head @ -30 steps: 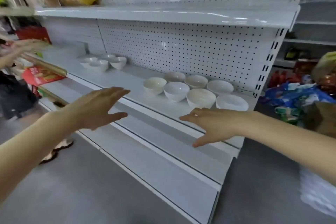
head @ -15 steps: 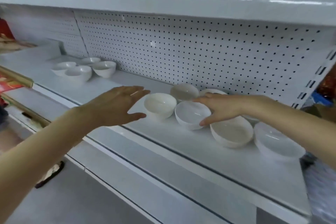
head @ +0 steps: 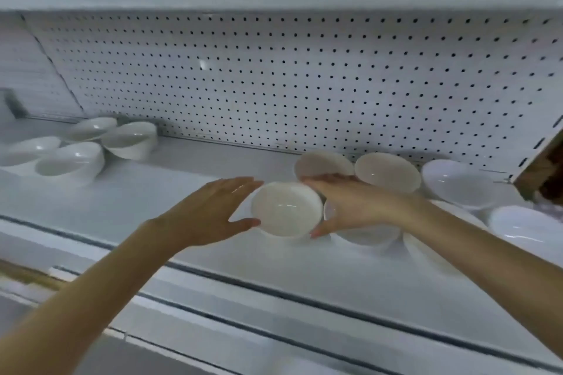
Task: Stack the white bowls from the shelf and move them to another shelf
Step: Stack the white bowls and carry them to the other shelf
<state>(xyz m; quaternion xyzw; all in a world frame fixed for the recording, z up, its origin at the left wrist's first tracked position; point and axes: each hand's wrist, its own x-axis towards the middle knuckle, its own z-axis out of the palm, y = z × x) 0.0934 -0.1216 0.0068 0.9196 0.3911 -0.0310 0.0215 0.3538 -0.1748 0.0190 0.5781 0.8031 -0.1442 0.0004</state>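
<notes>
Bowl [head: 286, 209], round, glossy white, seemingly cupped by both hands.

Plain glossy white bowls, all upright on the white shelf [head: 189, 192]. Front bowl [head: 286, 210] tipped slightly toward the camera, near the shelf's middle, clasped on both sides by bare hands. Second bowl [head: 365, 231] just right of it, partly hidden. Two more [head: 323, 163] [head: 387, 172] behind, against the shelf's back. Others [head: 457, 184] [head: 530, 230] at the shelf's right end. Cluster of four [head: 73, 158] at the shelf's left end.
</notes>
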